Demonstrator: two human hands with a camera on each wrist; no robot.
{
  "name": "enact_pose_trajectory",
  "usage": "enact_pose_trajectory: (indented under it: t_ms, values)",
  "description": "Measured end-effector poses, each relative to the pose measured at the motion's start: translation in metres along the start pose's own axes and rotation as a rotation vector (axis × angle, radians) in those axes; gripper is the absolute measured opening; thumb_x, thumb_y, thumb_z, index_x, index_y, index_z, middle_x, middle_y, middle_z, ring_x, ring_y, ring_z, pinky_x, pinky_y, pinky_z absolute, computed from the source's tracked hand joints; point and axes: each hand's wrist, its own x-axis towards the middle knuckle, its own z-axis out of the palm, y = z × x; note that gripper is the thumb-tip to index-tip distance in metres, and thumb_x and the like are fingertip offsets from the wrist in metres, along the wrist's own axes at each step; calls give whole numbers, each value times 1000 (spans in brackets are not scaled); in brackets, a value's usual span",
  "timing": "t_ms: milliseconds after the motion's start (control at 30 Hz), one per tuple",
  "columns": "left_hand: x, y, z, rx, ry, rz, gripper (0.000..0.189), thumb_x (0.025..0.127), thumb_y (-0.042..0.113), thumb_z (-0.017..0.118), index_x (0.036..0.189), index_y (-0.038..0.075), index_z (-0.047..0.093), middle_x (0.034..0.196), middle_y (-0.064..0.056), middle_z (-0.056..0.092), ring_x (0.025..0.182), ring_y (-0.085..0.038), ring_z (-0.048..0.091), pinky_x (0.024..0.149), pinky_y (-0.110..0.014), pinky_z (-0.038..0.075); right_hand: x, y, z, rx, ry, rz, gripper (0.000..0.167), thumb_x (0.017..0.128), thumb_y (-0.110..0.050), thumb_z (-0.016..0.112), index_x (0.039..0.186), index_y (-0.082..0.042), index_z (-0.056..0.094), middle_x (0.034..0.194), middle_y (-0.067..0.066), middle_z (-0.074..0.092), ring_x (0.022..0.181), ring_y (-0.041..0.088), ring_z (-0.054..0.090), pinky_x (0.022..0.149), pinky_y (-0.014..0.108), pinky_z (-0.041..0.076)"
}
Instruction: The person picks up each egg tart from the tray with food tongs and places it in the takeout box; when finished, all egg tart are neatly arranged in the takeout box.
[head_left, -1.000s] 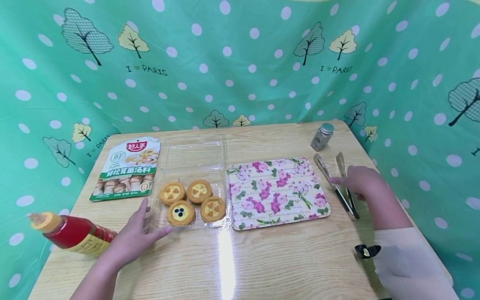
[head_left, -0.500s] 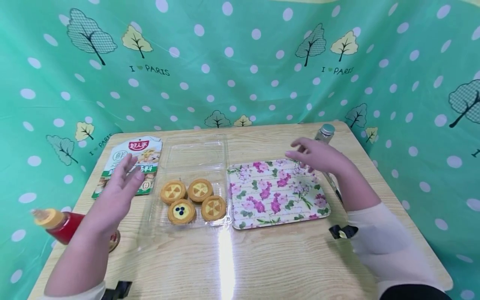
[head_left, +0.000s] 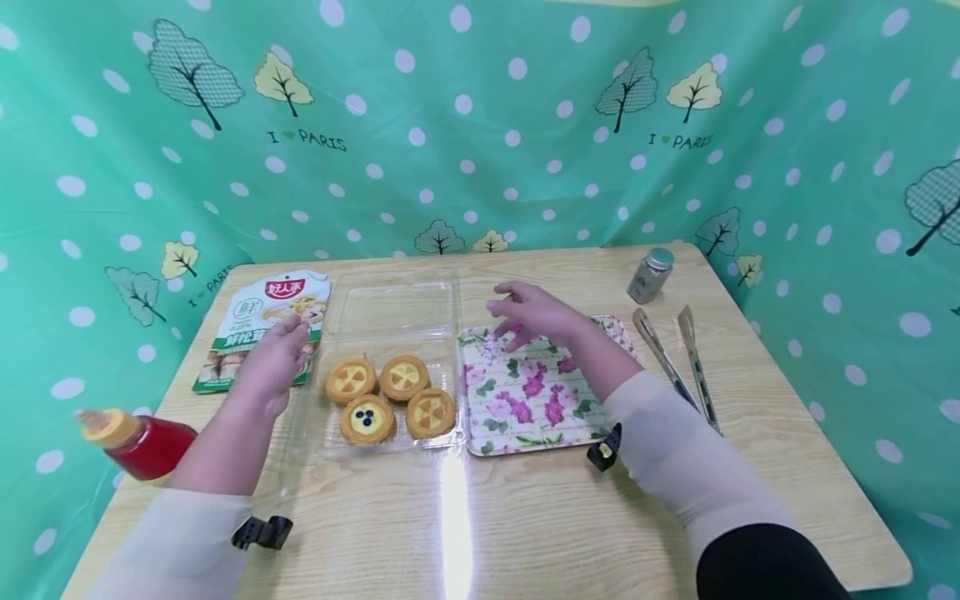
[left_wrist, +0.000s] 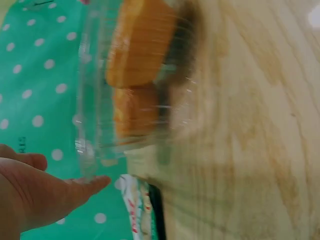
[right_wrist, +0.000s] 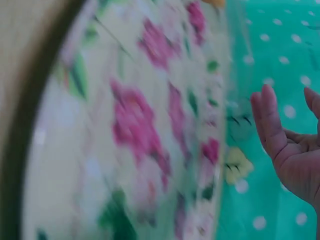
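My left hand [head_left: 272,360] hovers over the seasoning packet's lower right side and the left edge of the clear plastic clamshell box [head_left: 393,310], holding nothing. Several round tarts [head_left: 431,413] sit in the box's near half, one topped with dark berries; its lid lies folded back. Above the far left part of the floral tray [head_left: 491,429] is my right hand [head_left: 531,317], fingers loosely bent around nothing. In the left wrist view, my fingers [left_wrist: 82,192] stand apart from the box's wall. The right wrist view has my hand [right_wrist: 295,155] beyond the tray's edge.
A green and white seasoning packet [head_left: 243,333] lies at the back left, near a red sauce bottle [head_left: 153,446] partly behind the left forearm. Metal tongs [head_left: 693,358] lie right of the tray, with a teal-capped jar [head_left: 651,275] behind them. A polka-dot curtain encloses the table.
My right hand has left the tongs and moved left across the tray, rising. My left hand has lifted from beside the box, then swung slightly right. The tongs stay on the table.
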Motion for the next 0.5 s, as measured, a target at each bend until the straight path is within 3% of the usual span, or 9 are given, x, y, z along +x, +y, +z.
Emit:
enact_pose_trajectory:
  t_ms: [133, 267, 500]
  values:
    - [11, -11, 0, 6, -6, -50, 62, 109, 28, 24, 155, 4, -10, 165, -12, -3, 152, -29, 3, 124, -46, 9, 15, 9, 20, 56, -55, 42, 73, 99, -33, 59, 156, -9, 20, 143, 23, 46, 113, 43, 61, 80, 45, 60]
    - [13, -19, -1, -87, -26, -99, 57, 109, 20, 24, 156, 4, -3, 165, -11, 7, 152, -25, 13, 123, -41, 15, 24, 17, 37, 112, -86, 73, 67, 99, -25, 59, 154, -7, 25, 135, 20, 54, 102, 40, 66, 80, 46, 60]
    - [14, -27, -2, -195, -85, -82, 51, 109, 14, 18, 157, 6, 3, 164, -12, 11, 151, -23, 16, 123, -38, 15, 30, 28, 55, 246, -75, 70, 54, 97, -10, 60, 146, -13, 38, 114, 21, 58, 79, 27, 68, 75, 46, 61]
